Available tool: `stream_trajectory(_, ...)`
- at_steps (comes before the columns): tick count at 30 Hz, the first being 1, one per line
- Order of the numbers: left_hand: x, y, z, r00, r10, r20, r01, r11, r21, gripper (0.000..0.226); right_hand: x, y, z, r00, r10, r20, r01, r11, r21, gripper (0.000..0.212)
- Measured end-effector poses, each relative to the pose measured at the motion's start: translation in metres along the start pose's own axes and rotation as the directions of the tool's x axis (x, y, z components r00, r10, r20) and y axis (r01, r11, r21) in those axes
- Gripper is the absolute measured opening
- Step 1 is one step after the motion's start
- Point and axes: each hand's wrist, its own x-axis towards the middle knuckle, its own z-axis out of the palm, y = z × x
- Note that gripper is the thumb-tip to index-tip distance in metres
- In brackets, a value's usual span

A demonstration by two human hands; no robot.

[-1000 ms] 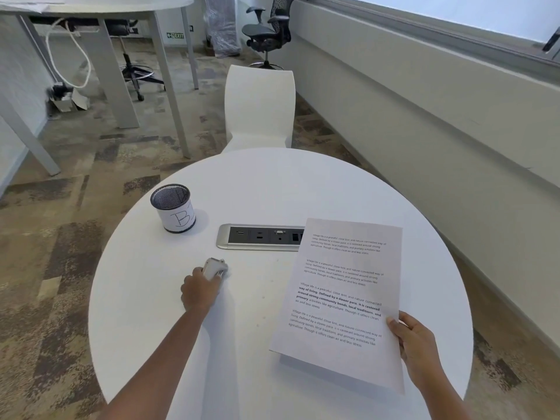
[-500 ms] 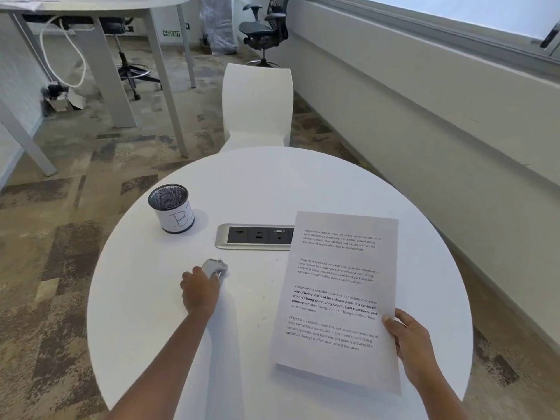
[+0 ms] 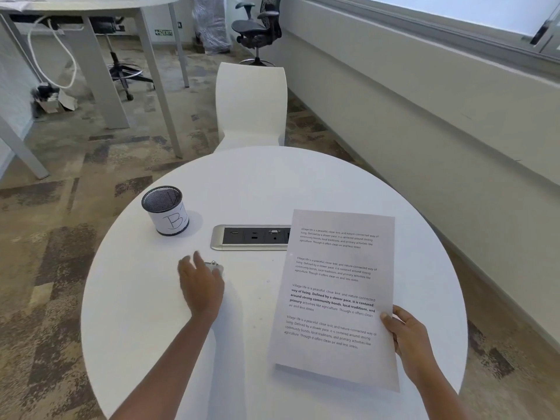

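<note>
Right hand [image 3: 409,334]: thumb on top and fingers curled beneath the right edge of the printed sheet [image 3: 336,292], pinching it low on that side. The sheet sits tilted up off the counter [image 3: 145,298], with a shadow under its near edge. Four blocks of text are legible, the third partly in bold.

Left hand [image 3: 201,286]: palm down at the counter's middle, fingers loosely extended rather than clenched, image motion-blurred. It covers most of a small grey-white object [image 3: 215,266], and only the object's far right end shows past the fingertips. You cannot tell from this view whether the fingers touch it or hover just above. What the object is cannot be made out either.

Judgement: the step in hand is picking up that small object while you keep the sheet ready. The next move calls for closing thumb and fingers round the object before lifting, then bringing it across to the sheet. Keep the right-hand pinch firm, since a one-sided hold lets the paper sag.

Further back: a recessed socket panel [image 3: 251,237], its right end hidden behind the sheet's top corner. Left of it stands a mesh pen cup [image 3: 166,210] with a paper label marked "B", upright and well apart from both hands. Beyond the far rim is a white chair [image 3: 251,104].
</note>
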Motion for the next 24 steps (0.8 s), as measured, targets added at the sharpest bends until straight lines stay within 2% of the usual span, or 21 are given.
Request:
stream_trajectory(2,-0.01,0.013,0.006,0.982,0.188,-0.011,-0.188,0.975,-0.117,0.045,0.0,-0.001,-0.001,1.0,-0.003,0.001,0.003,1.0,0.006,0.02)
stream_trajectory(4,-0.026,0.028,0.01,0.945,0.283,0.163,-0.223,0.924,-0.311,0.042,-0.001,0.0,-0.001,1.0,-0.007,-0.004,0.007,1.0,0.003,0.019)
stream_trajectory(7,-0.047,0.051,0.02,0.828,0.28,0.486,-0.042,0.895,-0.444,0.043,-0.003,0.0,-0.001,1.0,-0.025,-0.006,0.025,1.0,-0.017,0.019)
stream_trajectory(9,-0.056,0.062,0.024,0.787,0.239,0.569,0.071,0.881,-0.468,0.042,-0.004,-0.003,-0.001,0.999,-0.043,-0.012,0.043,0.999,-0.027,0.019)
stream_trajectory(11,-0.06,0.072,0.026,0.798,0.235,0.555,0.095,0.861,-0.5,0.03,-0.004,-0.008,-0.002,0.996,-0.081,-0.034,0.08,0.996,-0.033,0.018)
stream_trajectory(15,-0.059,0.091,0.017,0.862,0.302,0.407,-0.003,0.806,-0.592,0.011,0.001,-0.02,-0.008,0.981,-0.179,-0.079,0.174,0.982,-0.069,0.016)
stream_trajectory(20,-0.058,0.112,0.005,0.87,0.405,0.281,-0.083,0.682,-0.727,0.014,0.008,-0.032,-0.012,0.955,-0.27,-0.121,0.263,0.962,-0.074,0.021)
stream_trajectory(24,-0.063,0.114,0.011,0.859,0.419,0.295,-0.104,0.707,-0.7,0.02,0.013,-0.03,-0.012,0.946,-0.303,-0.119,0.292,0.951,-0.096,0.023)
